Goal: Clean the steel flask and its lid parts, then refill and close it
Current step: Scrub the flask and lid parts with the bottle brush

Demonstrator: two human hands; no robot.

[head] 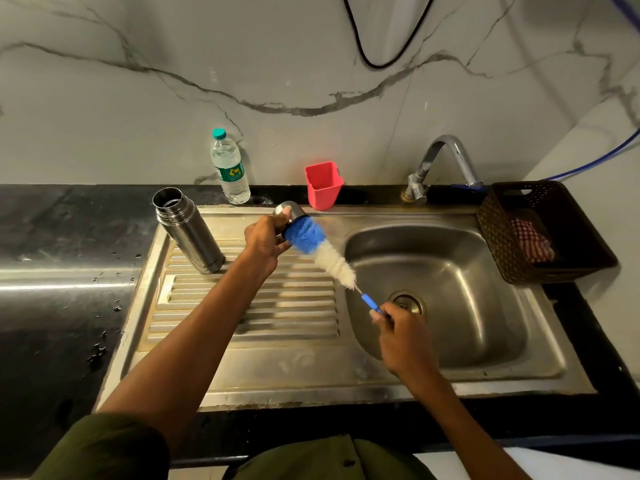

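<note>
Two bare hands are working above the steel sink unit (pixel 311 368). The left hand (pixel 265 239) is gripping a small round steel flask cap (pixel 289 212), fingers curled round it, over the ribbed draining board just left of the basin (pixel 446 271). The cap's open mouth is facing down and to the right, towards the basin. The right hand (pixel 401 336) is pinching the blue handle of a long bottle brush with blue and white bristles (pixel 322 249). The brush's long axis is running diagonally from the handle near the drain, up and left, with the blue bristle end pushed into the cap.

The tall cylindrical steel flask (pixel 188 233) is standing open on the far left corner of the draining board, well apart from the hands, its mouth pointing up and leaning slightly left in this wide view.

Along the back edge of the black surface (pixel 52 237) a clear plastic water bottle with a teal cap (pixel 230 169) and a red plastic cup (pixel 323 185) are standing. A curved steel tap (pixel 446 157) is sitting behind the basin, and a dark woven basket (pixel 498 237) is sitting on the right rim.
</note>
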